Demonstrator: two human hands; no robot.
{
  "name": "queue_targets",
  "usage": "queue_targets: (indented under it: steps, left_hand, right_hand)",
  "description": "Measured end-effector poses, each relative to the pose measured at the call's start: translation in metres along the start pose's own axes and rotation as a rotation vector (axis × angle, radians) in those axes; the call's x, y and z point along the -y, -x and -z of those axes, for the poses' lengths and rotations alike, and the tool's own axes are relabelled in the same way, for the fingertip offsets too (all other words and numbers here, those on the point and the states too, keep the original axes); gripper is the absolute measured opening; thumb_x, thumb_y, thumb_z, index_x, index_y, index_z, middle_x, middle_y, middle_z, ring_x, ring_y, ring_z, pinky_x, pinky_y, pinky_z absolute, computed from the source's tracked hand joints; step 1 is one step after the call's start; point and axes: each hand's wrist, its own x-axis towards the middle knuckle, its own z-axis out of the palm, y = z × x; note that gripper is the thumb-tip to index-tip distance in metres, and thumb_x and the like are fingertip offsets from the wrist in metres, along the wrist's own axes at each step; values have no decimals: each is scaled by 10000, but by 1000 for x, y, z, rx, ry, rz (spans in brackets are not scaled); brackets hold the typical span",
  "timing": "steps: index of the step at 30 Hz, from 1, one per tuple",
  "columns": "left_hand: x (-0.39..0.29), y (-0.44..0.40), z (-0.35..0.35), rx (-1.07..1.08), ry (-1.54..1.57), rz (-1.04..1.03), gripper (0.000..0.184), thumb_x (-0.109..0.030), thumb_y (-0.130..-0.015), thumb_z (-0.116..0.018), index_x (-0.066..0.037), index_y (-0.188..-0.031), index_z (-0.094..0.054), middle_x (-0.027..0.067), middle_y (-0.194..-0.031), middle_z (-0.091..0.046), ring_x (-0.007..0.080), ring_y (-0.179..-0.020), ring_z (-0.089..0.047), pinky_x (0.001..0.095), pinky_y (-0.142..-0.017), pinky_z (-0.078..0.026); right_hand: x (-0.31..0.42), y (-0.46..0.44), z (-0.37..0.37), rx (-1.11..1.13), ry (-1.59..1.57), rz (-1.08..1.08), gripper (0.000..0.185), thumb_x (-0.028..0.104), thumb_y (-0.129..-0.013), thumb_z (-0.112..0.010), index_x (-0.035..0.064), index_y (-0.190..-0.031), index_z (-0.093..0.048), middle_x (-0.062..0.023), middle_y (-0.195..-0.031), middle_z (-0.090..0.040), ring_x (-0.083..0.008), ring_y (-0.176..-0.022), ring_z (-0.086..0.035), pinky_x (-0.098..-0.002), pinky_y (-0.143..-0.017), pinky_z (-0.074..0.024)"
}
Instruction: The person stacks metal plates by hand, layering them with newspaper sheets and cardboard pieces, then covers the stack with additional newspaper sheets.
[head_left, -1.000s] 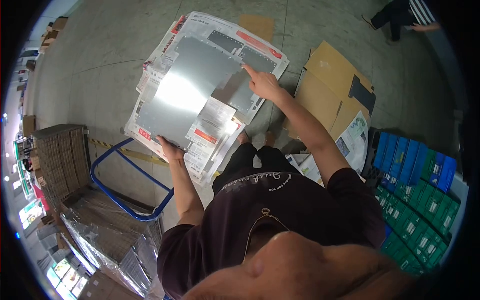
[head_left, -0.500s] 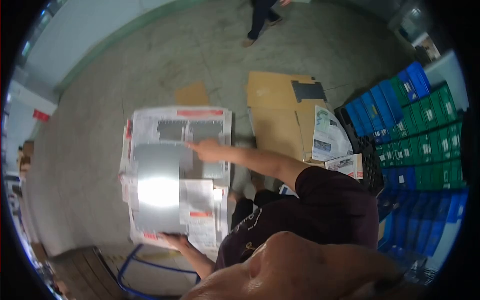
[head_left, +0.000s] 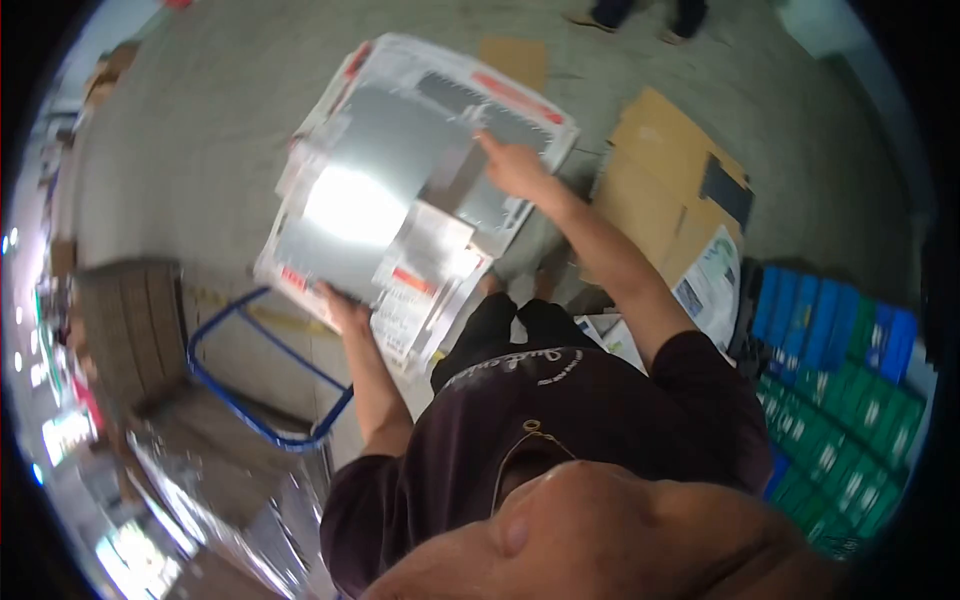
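Layered newspaper (head_left: 400, 55) carries a large shiny metal sheet (head_left: 400, 135), a darker sheet (head_left: 515, 125) beside it and a printed paper (head_left: 440, 228); what supports the layers is hidden. Nearby, brown cardboard (head_left: 650, 180) bears a dark plate (head_left: 727, 190). A smaller brown piece (head_left: 517, 62) lies flat on the grey floor (head_left: 200, 150).

Flat grey sheet (head_left: 372, 190) (brightly glaring mid-surface) lies on newspaper (head_left: 425, 62).

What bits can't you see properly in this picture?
In the head view:
The other person: everything above the legs is cut off by the top edge.
The printed paper: blur hides its small words.
The shiny grey sheet: it hides what lies under its middle.
The left hand: blur hides exactly where each fingertip rests.
The green crates: their labels are too small to read.
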Motion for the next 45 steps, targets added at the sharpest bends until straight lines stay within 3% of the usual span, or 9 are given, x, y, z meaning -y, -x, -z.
queue_targets:
  steps: [1, 4, 10, 32, 35, 41, 45]
  left_hand:
    - [6, -13, 15, 7, 36, -24, 714, -582, -917, -324, -82, -1422, -246, 87, -1475, -241, 282, -1329, -257, 418, -1097, -204]
    - [-5, 0, 0, 14, 49, -49, 695, -583, -920, -314, -88, -1406, -280, 79, -1434, -322, 277, -1297, -315, 404, -1074, -250]
    - [-8, 7, -14, -74, 45, -76, 675, -564, -930, -304, -89, -1409, -276, 73, -1428, -332, 274, -1293, -326, 400, -1069, -261]
    - [-16, -6, -3, -48, 70, -96, 681, -583, -911, -342, -102, -1393, -309, 57, -1406, -367, 267, -1268, -362, 409, -1044, -304]
    - [-18, -3, -7, -58, 101, -92, 663, -551, -934, -315, -85, -1405, -282, 64, -1420, -345, 260, -1282, -343, 388, -1060, -277]
    - [-11, -7, 3, -34, 106, -107, 663, -556, -935, -299, -94, -1410, -274, 61, -1425, -337, 261, -1286, -337, 391, -1062, -275]
    - [-8, -11, 1, -16, 147, -91, 653, -550, -938, -299, -93, -1405, -283, 65, -1420, -345, 266, -1281, -345, 394, -1060, -278]
  right_hand:
    - [4, -5, 1, -55, -15, 2, 617, 136, -781, -509, 132, -1362, -301, -201, -729, -624, -396, -682, -606, -500, -615, -466]
    - [13, -11, 8, 112, 75, -51, 676, 153, -782, -531, 137, -1394, -242, -193, -797, -645, -367, -734, -633, -478, -651, -487]
    - [19, -23, 1, 70, 42, -40, 659, 135, -784, -535, 150, -1380, -255, -183, -784, -641, -383, -727, -621, -497, -672, -478]
    - [35, -49, 13, 98, 79, -44, 636, 130, -776, -546, 117, -1355, -284, -180, -866, -646, -365, -786, -631, -472, -703, -487]
    - [30, -48, 7, 28, 37, 1, 655, 126, -787, -529, 135, -1380, -251, -192, -798, -639, -386, -727, -618, -496, -672, -476]
    - [26, -48, 3, 54, 25, -17, 603, 124, -797, -528, 121, -1353, -296, -137, -851, -649, -357, -734, -620, -483, -665, -477]
    - [26, -32, -5, -98, -83, 71, 538, 121, -801, -530, 98, -1308, -352, -111, -820, -637, -337, -721, -614, -465, -643, -478]
